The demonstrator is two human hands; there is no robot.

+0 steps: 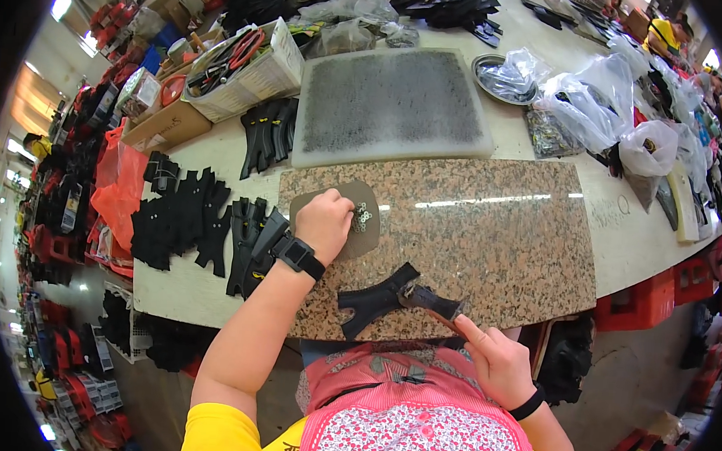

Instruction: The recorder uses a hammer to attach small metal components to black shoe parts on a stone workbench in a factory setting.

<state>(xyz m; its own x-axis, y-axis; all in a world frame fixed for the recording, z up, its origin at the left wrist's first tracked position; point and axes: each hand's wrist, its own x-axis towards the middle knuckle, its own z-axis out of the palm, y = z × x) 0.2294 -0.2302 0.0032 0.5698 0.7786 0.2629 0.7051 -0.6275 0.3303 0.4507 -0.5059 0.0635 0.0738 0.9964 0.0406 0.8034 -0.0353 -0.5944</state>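
Observation:
On a brown mat (358, 240) lies a small pile of pale metal rings (364, 217). My left hand (326, 221) is over the mat beside them, its fingers pinched together and curled down; whatever is between the fingertips is hidden. In my right hand (497, 364) is a hammer (444, 320), gripped by its wooden handle. The hammer's dark head is over a forked black piece (370, 302), which looks like leather or fabric and lies flat near the front edge of the speckled stone slab (501, 234). I cannot tell whether the head touches the piece.
Black cut pieces (181, 221) are stacked left of the slab. Behind it sits a white-edged pad with a dark, worn top (393, 103). A white box of tools (247, 65) stands at the back left. Plastic bags (592, 95) and a round metal dish (502, 79) lie back right.

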